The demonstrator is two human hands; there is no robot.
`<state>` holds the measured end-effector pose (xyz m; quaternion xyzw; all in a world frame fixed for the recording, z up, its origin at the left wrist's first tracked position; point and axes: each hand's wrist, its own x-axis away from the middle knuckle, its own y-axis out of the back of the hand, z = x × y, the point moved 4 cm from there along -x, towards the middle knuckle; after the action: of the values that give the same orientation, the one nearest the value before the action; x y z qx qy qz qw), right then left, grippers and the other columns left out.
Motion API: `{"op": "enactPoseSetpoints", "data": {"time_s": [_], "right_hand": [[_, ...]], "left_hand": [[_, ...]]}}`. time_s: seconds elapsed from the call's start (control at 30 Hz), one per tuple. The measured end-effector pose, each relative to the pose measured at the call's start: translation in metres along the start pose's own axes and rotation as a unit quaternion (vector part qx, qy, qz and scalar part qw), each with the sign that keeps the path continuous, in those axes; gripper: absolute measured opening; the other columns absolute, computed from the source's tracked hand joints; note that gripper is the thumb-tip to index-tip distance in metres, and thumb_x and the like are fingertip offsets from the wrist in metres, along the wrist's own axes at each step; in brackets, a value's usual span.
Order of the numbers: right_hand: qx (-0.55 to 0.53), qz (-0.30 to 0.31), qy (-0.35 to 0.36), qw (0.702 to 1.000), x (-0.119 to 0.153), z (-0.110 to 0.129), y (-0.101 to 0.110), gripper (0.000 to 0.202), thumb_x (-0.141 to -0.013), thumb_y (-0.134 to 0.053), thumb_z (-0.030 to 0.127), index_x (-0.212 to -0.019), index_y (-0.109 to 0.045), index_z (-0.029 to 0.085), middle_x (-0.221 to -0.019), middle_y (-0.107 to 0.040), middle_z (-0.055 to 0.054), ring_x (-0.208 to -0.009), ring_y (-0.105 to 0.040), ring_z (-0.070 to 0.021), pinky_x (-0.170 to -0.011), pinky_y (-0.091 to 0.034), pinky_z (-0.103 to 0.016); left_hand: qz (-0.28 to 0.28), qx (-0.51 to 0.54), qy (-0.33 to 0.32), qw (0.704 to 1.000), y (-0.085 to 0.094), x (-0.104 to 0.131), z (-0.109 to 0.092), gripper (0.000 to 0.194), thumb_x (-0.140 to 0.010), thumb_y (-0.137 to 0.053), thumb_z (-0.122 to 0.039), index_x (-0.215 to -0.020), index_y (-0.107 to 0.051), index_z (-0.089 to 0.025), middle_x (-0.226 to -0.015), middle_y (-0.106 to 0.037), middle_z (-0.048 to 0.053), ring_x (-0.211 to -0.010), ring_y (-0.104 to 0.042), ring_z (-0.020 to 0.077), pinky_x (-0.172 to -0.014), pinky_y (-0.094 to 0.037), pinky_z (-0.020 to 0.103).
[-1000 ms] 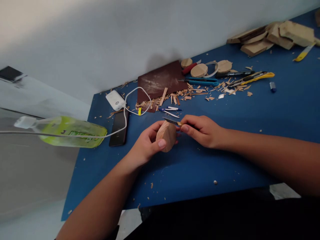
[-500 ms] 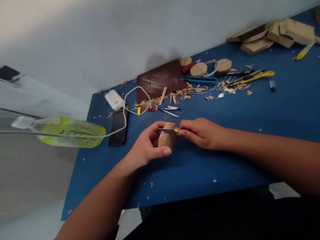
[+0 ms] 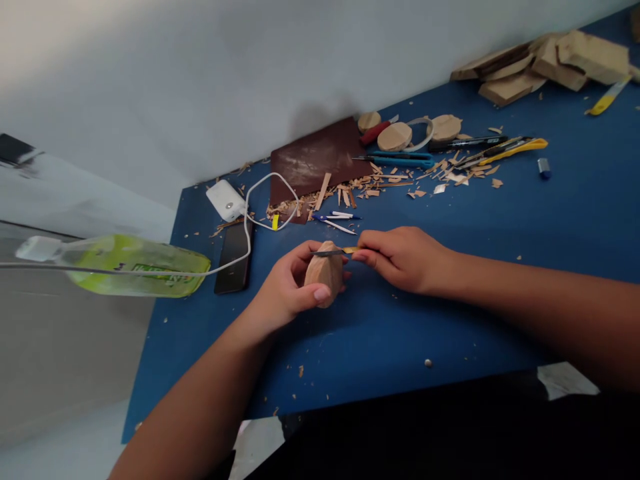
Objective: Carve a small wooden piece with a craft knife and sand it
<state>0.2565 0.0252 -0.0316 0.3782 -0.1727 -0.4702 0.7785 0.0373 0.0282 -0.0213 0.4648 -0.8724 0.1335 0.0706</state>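
Observation:
A round, thick piece of wood point(image 3: 324, 273) is held up above the blue table by my left hand point(image 3: 295, 283), its thumb on the near face and fingers behind. My right hand point(image 3: 395, 257) is closed round the yellow handle of a knife point(image 3: 329, 253), whose thin dark blade lies across the top part of the wood. Just beyond my hands a white and blue compass point(image 3: 340, 223) rests on the table.
Wood shavings, a brown sheet point(image 3: 313, 160), round wood discs point(image 3: 395, 136), and several cutters lie toward the wall. Wood blocks point(image 3: 593, 57) are piled at back right. At left are a phone point(image 3: 233, 260), a white power bank point(image 3: 225, 200) with cable, and a green bottle point(image 3: 145, 263).
The wood piece has moved slightly left and turned so more of its flat face shows. My right hand and the knife have shifted a little up.

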Motion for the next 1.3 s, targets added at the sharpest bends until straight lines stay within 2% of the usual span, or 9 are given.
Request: {"op": "enactPoseSetpoints", "data": {"time_s": [0.2, 0.37, 0.47, 0.6, 0.73, 0.83, 0.93, 1.1, 1.3], "right_hand": [[0.066, 0.0, -0.045, 0.997, -0.002, -0.001, 0.002, 0.041, -0.114, -0.04, 0.056, -0.115, -0.068, 0.026, -0.094, -0.079, -0.005, -0.077, -0.066, -0.0231, -0.065, -0.027, -0.032], [0.068, -0.027, -0.145, 0.987, -0.012, -0.027, 0.009, 0.044, -0.114, -0.039, 0.057, -0.106, -0.068, 0.024, -0.093, -0.078, -0.008, -0.074, -0.064, -0.0232, -0.062, -0.026, -0.033], [0.026, -0.054, -0.113, 0.992, -0.013, -0.03, 0.009, 0.042, -0.113, -0.042, 0.057, -0.103, -0.066, 0.024, -0.089, -0.075, -0.007, -0.074, -0.062, -0.0223, -0.064, -0.03, -0.033], [-0.081, -0.057, -0.05, 0.994, -0.005, -0.02, -0.004, 0.032, -0.109, -0.054, 0.053, -0.111, -0.066, 0.023, -0.088, -0.074, -0.003, -0.074, -0.064, -0.0197, -0.066, -0.038, -0.031], [-0.122, -0.092, 0.014, 0.988, -0.002, -0.013, -0.01, 0.02, -0.107, -0.059, 0.038, -0.114, -0.07, 0.022, -0.098, -0.077, -0.004, -0.084, -0.067, -0.0198, -0.076, -0.046, -0.031], [-0.14, -0.117, 0.048, 0.982, -0.003, -0.014, -0.009, 0.021, -0.107, -0.059, 0.038, -0.115, -0.071, 0.022, -0.106, -0.077, -0.005, -0.093, -0.069, -0.0204, -0.084, -0.049, -0.032], [-0.152, -0.118, 0.041, 0.98, -0.004, -0.016, -0.009, 0.022, -0.107, -0.061, 0.04, -0.114, -0.071, 0.022, -0.101, -0.077, -0.004, -0.087, -0.067, -0.019, -0.08, -0.049, -0.031], [-0.167, -0.102, 0.028, 0.98, -0.002, -0.015, -0.013, 0.023, -0.106, -0.062, 0.04, -0.116, -0.071, 0.022, -0.093, -0.076, -0.001, -0.077, -0.064, -0.0163, -0.073, -0.047, -0.029], [-0.181, -0.097, 0.019, 0.979, 0.001, -0.013, -0.011, 0.026, -0.107, -0.062, 0.045, -0.115, -0.072, 0.022, -0.087, -0.074, 0.0, -0.073, -0.063, -0.0162, -0.07, -0.046, -0.029]], "left_hand": [[-0.016, -0.009, -0.003, 1.0, 0.007, -0.003, 0.003, 0.071, -0.068, -0.098, -0.057, -0.123, -0.07, -0.023, -0.119, -0.078, 0.01, -0.1, -0.081, 0.0285, -0.083, -0.072, 0.039], [-0.01, -0.038, -0.022, 0.999, 0.005, 0.005, -0.009, 0.082, -0.059, -0.099, -0.065, -0.122, -0.072, -0.021, -0.12, -0.075, 0.011, -0.1, -0.08, 0.0301, -0.083, -0.071, 0.041], [-0.019, -0.073, -0.05, 0.996, 0.006, 0.006, -0.013, 0.082, -0.062, -0.097, -0.066, -0.126, -0.069, -0.023, -0.126, -0.074, 0.011, -0.104, -0.079, 0.0279, -0.088, -0.069, 0.04], [-0.042, -0.156, -0.075, 0.984, 0.01, -0.002, -0.007, 0.077, -0.065, -0.098, -0.058, -0.126, -0.063, -0.025, -0.134, -0.074, 0.013, -0.11, -0.076, 0.0273, -0.095, -0.064, 0.041], [-0.1, -0.281, -0.099, 0.949, 0.012, -0.004, -0.002, 0.081, -0.061, -0.104, -0.044, -0.128, -0.062, -0.026, -0.127, -0.073, 0.01, -0.119, -0.07, 0.0288, -0.107, -0.054, 0.045], [-0.139, -0.345, -0.116, 0.921, 0.011, 0.0, -0.005, 0.082, -0.065, -0.102, -0.045, -0.133, -0.06, -0.027, -0.128, -0.069, 0.007, -0.115, -0.067, 0.0267, -0.106, -0.052, 0.043], [-0.15, -0.375, -0.121, 0.907, 0.009, 0.001, -0.008, 0.079, -0.069, -0.098, -0.049, -0.134, -0.059, -0.025, -0.124, -0.068, 0.007, -0.11, -0.068, 0.0256, -0.103, -0.053, 0.043], [-0.152, -0.411, -0.136, 0.888, 0.006, 0.002, -0.012, 0.077, -0.07, -0.097, -0.052, -0.132, -0.061, -0.025, -0.13, -0.069, 0.008, -0.116, -0.067, 0.0277, -0.111, -0.051, 0.045], [-0.145, -0.43, -0.139, 0.88, 0.004, 0.004, -0.014, 0.072, -0.074, -0.095, -0.051, -0.133, -0.062, -0.025, -0.127, -0.071, 0.006, -0.111, -0.068, 0.0259, -0.106, -0.051, 0.041]]}}
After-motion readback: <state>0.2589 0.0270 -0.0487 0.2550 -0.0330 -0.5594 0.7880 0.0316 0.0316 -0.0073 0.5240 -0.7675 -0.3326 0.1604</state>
